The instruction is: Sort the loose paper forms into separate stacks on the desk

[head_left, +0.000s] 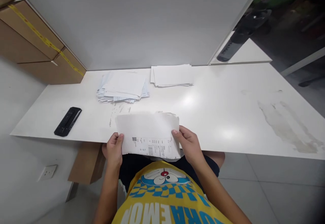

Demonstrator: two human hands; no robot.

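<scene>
A white sheet of paper (147, 126) with a small square code and printed lines on its lower half is held up over the desk's front edge. My left hand (114, 149) pinches its left side, thumb on top. On the right side, my right hand (189, 142) grips the sheet between thumb and fingers. The far edge of the sheet looks slightly ragged. Beyond it lies an uneven stack of papers (124, 87), some bluish. A smaller pile of white sheets (173, 75) sits to its right, near the partition.
The white desk (215, 115) has a greyish smear (286, 126) at right. A black phone-like object (68, 121) lies at left. Cardboard boxes (45, 48) stand at the back left, another box (87, 163) below the desk. A dark bottle (233, 44) is beyond the grey partition (142, 24).
</scene>
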